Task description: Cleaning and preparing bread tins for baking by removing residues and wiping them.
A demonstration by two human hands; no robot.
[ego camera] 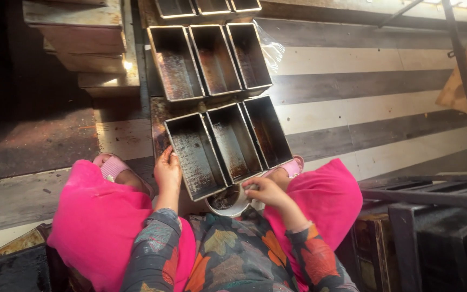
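I squat over a set of three joined dark metal loaf tins (228, 143) lying on the striped floor. My left hand (167, 172) rests on the near left rim of that set, fingers curled over the edge. My right hand (263, 192) is closed on a small pale wad, apparently a cloth, held over a small round metal bowl (228, 201) just under the tins' near edge. What the bowl holds is unclear.
A second three-tin set (209, 60) lies beyond the first, a third set (207, 6) at the top edge. Crumpled clear plastic (272, 50) lies beside it. Stacked trays (85, 38) stand far left, dark metal racks (433, 227) at right.
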